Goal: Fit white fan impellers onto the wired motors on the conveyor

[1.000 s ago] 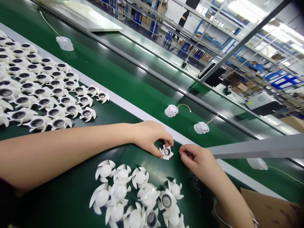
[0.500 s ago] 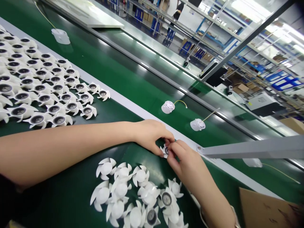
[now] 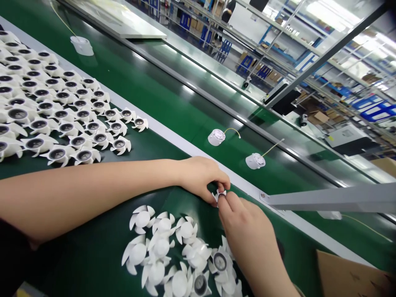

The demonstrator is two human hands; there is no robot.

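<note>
The left hand's fingers (image 3: 220, 180) are curling down over the top of a small white plastic fan (image 3: 219, 193), and the right hand's fingers (image 3: 225, 208) are pressing in against it from below, so both are pinching it between them, with only its blade tips showing. The left hand (image 3: 199, 178) is reaching in from the left along a bare forearm, while the right hand (image 3: 247, 231) is coming up from the bottom of the view. The fan is being held just above a green surface (image 3: 77, 264), close beside its pale grey edge strip (image 3: 185, 151). Directly below the hands, a loose heap of white fans (image 3: 163, 243) is lying with blades overlapping, most showing domed white hubs and a couple showing dark centres. To the left, a dense group of fans with dark round centres (image 3: 69, 128) is sitting in close rows. Beyond the strip, two white motor housings with yellow wires (image 3: 216, 137) are lying on a farther green belt (image 3: 173, 82), and a grey metal beam (image 3: 328, 202) is crossing above it on the right. A cardboard sheet (image 3: 349, 276) is lying in the lower right corner.
</note>
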